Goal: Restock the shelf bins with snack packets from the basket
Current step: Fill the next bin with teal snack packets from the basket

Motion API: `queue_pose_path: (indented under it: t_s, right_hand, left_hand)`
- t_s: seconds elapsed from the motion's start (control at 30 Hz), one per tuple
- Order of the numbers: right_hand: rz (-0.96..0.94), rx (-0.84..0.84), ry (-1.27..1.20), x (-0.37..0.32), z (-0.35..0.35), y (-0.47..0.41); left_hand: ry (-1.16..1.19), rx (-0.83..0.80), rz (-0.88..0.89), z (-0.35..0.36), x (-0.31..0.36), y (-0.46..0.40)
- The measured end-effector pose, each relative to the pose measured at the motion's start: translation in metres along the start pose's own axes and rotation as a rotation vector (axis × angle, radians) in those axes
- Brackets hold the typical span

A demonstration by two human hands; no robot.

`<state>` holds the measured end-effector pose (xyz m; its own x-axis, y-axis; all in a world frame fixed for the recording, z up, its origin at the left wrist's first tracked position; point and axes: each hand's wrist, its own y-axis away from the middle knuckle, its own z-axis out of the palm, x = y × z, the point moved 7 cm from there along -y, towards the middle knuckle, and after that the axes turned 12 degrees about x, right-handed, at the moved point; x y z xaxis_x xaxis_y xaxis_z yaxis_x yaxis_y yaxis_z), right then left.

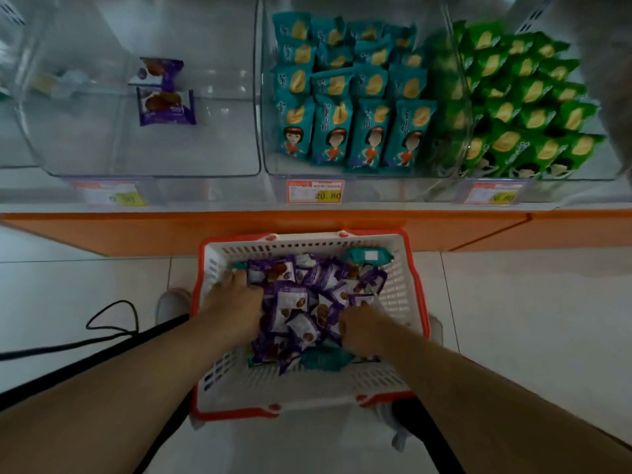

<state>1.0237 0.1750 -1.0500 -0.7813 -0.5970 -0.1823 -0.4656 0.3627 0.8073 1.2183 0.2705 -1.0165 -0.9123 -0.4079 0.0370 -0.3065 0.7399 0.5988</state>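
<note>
Purple snack packets (301, 302) fill the basket (307, 246); left hand (236, 301) and right hand (362, 325) grasp among them

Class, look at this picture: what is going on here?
A person is restocking a shop shelf. Both hands, the left hand and the right hand, are down in a white basket on the floor, gathering purple snack packets. The clear left bin holds only two purple packets; the middle bin is full of teal packets, and the right one holds green packets.
</note>
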Motion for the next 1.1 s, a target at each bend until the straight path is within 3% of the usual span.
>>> queue_pose_path:
  t_s: [0.27,0.43,0.7,0.9,1.1]
  right_hand:
    - [0.118,-0.177,-0.021,0.011,0.112,-0.052]
    - [0.137,-0.082,0.008,0.012,0.133,-0.065]
    - [0.12,-0.112,-0.151,0.009,0.088,-0.06]
    - [0.174,0.0,-0.363,0.016,0.039,-0.036]
    - [0.246,-0.016,-0.497,0.009,0.048,-0.04]
  left_hand:
    - [-0.296,-0.07,-0.09,0.061,-0.031,-0.045]
    - [-0.339,-0.001,-0.151,0.074,-0.024,-0.058]
    - [-0.421,-0.07,-0.111,0.051,-0.02,-0.059]
    - [-0.323,-0.016,-0.013,0.038,-0.013,-0.032]
    - [-0.501,-0.027,-0.067,0.064,-0.019,-0.036]
